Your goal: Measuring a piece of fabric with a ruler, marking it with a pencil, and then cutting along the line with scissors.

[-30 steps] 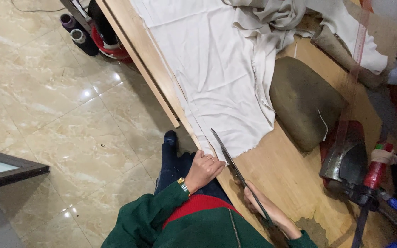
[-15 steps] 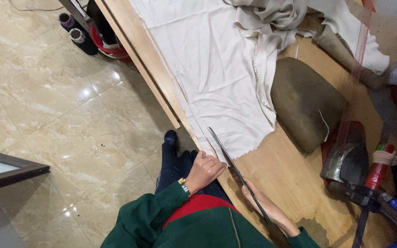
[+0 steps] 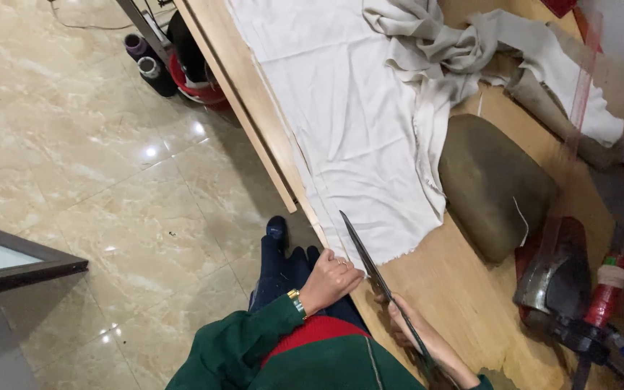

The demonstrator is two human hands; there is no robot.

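A white cloth [image 3: 341, 123] lies spread along a wooden table [image 3: 464, 289], its near edge hanging at the table's rim. My left hand [image 3: 330, 278] pinches that near edge of the cloth at the table's corner. My right hand [image 3: 417, 339] grips the handles of long metal scissors [image 3: 373, 271]. The blades point away from me and meet the cloth's near edge just right of my left hand. My green sleeves fill the bottom of the view and part of my right hand is hidden behind the scissors.
A crumpled beige cloth [image 3: 449, 50] lies at the table's far end. A padded olive-brown cushion [image 3: 496, 188] and a metal iron [image 3: 557, 282] sit on the right. Thread cones [image 3: 149, 68] and a red bucket [image 3: 196, 90] stand on the marble floor [image 3: 95, 188].
The scissors' tips have edged slightly forward into the cloth's near edge. Both hands stay in nearly the same spots.
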